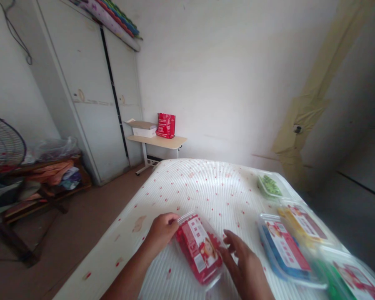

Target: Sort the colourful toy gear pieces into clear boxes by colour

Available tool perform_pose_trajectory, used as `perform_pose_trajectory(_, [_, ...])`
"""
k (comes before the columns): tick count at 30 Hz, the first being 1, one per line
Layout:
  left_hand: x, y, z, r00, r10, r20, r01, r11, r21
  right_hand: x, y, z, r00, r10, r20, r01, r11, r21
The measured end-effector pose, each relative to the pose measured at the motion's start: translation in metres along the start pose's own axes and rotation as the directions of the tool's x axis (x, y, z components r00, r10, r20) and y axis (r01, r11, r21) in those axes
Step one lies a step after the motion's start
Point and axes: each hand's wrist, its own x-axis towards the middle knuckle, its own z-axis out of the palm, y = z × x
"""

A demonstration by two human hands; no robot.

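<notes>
Red-filled box [196, 246]: left hand [163, 229] pinched its corner, right hand [244, 260] (half-open) touched its side; steadying, apparently; next move likely required firmer right-side contact.

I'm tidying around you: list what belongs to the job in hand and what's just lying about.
Job in hand:
red container, left hand and right hand at its edges
likely also blue container, yellow container, green container, pale green container

Apparently lying about:
red bag
box
fan

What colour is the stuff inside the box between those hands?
The contents are red, best seen in the head view.
</notes>
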Motion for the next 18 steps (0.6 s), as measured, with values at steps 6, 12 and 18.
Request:
perform_pose_trajectory(6, [-0.004, 0.003, -0.005, 0.994, -0.015, 0.112, 0.039, 0.976, -0.212, 0.014, 0.004, 0.003, 0.885, 0.308, 0.35, -0.429, 0.832, 0.352])
perform_pose_trajectory(12, [-0.004, 0.0, -0.007, 0.982, -0.078, 0.17, 0.131, 0.934, -0.333, 0.021, -0.007, -0.001, 0.789, 0.417, 0.45, -0.602, 0.67, 0.435])
perform_pose_trajectory(18, [-0.002, -0.005, -0.005, 0.978, -0.091, 0.187, 0.162, 0.896, -0.413, 0.021, -0.004, -0.001, 0.733, 0.45, 0.509, -0.675, 0.568, 0.471])
